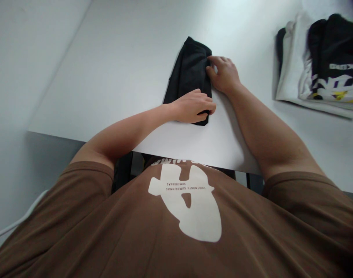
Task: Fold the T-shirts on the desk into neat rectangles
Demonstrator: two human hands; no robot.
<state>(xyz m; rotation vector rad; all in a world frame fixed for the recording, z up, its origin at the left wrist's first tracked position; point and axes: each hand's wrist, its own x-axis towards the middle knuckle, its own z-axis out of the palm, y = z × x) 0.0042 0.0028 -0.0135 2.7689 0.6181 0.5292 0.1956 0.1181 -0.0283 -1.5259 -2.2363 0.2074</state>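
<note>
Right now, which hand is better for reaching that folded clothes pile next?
Probably the right hand: it's nearer the folded clothes pile. The left hand lies across the near end of the folded black garment, farther away.

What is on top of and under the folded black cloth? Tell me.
On top, the left hand lies across the near part of the folded black cloth. White table shows around it; whatever is directly underneath is covered.
</note>
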